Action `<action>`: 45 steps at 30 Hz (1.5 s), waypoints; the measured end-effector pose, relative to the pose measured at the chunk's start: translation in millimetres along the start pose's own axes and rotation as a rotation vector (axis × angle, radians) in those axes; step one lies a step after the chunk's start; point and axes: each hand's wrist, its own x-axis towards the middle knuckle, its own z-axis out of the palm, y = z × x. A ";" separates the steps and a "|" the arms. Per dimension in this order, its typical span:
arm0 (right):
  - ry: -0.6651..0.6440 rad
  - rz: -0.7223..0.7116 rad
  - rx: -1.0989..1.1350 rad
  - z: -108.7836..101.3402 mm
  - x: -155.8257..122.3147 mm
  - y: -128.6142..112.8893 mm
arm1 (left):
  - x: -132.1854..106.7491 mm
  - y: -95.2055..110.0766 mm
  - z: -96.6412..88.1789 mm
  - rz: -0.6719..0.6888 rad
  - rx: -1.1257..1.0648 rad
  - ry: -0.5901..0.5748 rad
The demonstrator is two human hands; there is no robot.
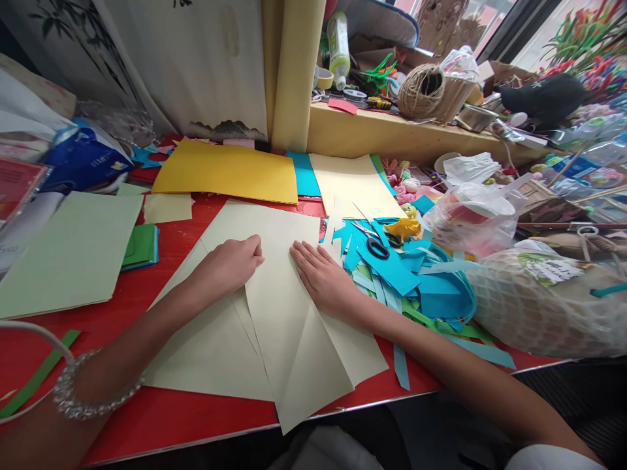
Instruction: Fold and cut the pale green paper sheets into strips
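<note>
Pale cream-green sheets of paper [210, 359] lie overlapping in the middle of the red table. On top is a creased, folded sheet [304, 365] whose lower point hangs past the table's front edge. My left hand [235, 261], with a clear bead bracelet at its wrist, is closed at the folded sheet's left edge; its fingertips are partly hidden. Flat on the paper to the right lies my right hand [321, 274], fingers stretched out and holding nothing. Black-handled scissors [377, 247] rest on blue paper scraps [392, 267] beyond the right hand.
Yellow sheets [230, 171] and cream sheets [350, 183] lie at the back. On the left are a light green stack [73, 251] and small green squares [140, 247]. A netted bag [543, 300] stands at right. Twine [421, 93] and a bottle [339, 49] crowd the ledge.
</note>
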 end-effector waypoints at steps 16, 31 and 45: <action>0.008 0.020 0.016 -0.5 1.3 -0.7 | -1.1 1.4 -1.3 0.031 -0.018 0.153; 0.057 0.077 -0.035 7.3 9.2 -0.9 | -5.6 6.1 55.6 0.393 0.223 0.078; 0.074 0.083 -0.038 6.3 7.8 -3.1 | -15.0 19.3 59.3 0.332 0.220 0.166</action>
